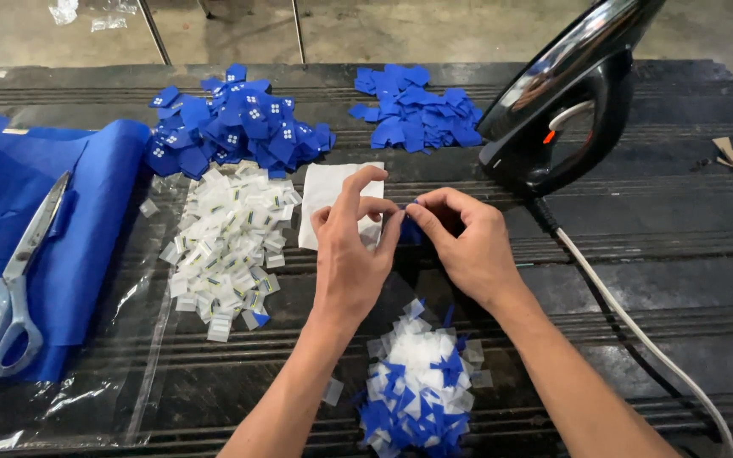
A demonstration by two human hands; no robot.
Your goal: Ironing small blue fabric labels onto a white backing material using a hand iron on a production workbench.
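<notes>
Nearest me, at six o'clock, sits a scrap pile (417, 382) on the bench (638, 246). Just beyond it I see my left hand (351, 246) and right hand (467, 242) pinching one small blue fabric piece (410, 229) between them, each grip closed on it; it sits slightly nearer the right.

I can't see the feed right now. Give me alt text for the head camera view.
Both hands, left hand and right hand, pinch a small blue fabric piece together above a dark table. Around them lie piles of blue squares, white tags and mixed scraps. Scissors rest on blue cloth at left, a black iron stands at right.
</notes>
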